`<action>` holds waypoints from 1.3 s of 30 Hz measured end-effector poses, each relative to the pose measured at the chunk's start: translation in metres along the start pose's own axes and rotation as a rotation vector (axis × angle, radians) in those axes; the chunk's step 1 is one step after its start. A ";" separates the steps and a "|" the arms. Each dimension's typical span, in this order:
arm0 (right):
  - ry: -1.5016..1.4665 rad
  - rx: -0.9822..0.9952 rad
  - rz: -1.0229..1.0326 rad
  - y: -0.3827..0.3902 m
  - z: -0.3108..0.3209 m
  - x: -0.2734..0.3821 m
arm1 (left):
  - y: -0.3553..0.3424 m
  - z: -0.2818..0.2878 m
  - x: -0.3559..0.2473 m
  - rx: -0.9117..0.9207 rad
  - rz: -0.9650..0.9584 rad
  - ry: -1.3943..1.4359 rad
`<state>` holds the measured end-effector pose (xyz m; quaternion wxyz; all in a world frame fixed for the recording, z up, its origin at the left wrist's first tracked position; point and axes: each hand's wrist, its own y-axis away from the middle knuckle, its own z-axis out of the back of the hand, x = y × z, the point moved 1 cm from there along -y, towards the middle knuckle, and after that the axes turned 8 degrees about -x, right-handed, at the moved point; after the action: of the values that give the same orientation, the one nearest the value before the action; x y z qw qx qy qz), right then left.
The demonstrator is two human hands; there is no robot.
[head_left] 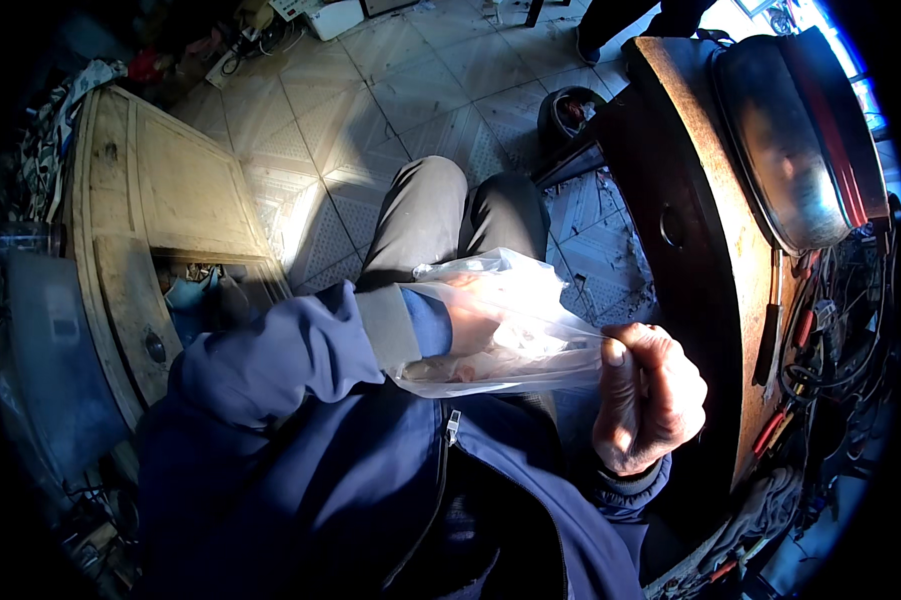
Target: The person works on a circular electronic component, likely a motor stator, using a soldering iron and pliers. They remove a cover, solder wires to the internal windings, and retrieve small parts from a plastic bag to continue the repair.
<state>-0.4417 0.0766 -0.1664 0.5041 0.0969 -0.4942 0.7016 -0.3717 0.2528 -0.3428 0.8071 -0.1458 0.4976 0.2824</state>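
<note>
Over my lap is a translucent white plastic bag (540,310), its film stretched sideways and brightly lit. My left hand (475,325) reaches inside it up to the wrist. The film blurs that hand, so its fingers and anything in them cannot be made out. A few pale, pinkish shapes show dimly through the bottom of the bag. At the bag's right end, my right hand (655,395) pinches the plastic edge between thumb and forefinger, with the other fingers curled in.
A worn wooden cabinet (185,180) with an opened drawer stands at left. On the right, a wooden desk (710,180) bears a round metal vessel (790,140), pliers (770,430) and tangled cables. A bucket (568,112) sits on the tiled floor (370,110); another person's legs (625,22) are beyond.
</note>
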 end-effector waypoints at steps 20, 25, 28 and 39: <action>-0.033 -0.006 -0.003 0.000 -0.005 0.005 | 0.017 -0.015 0.017 -0.159 0.187 0.355; 0.060 0.016 -0.066 0.006 0.002 0.001 | -0.010 -0.037 0.011 -0.452 -0.265 -0.390; 0.038 0.027 -0.078 0.008 0.004 -0.002 | -0.021 -0.028 0.009 -0.478 -0.410 -0.333; 0.031 0.001 -0.115 0.012 0.006 -0.007 | -0.033 -0.035 0.028 -0.346 -0.278 -0.339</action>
<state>-0.4505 0.0674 -0.1747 0.5511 0.1143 -0.4795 0.6733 -0.3677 0.2172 -0.3849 0.8728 -0.2992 0.2751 0.2702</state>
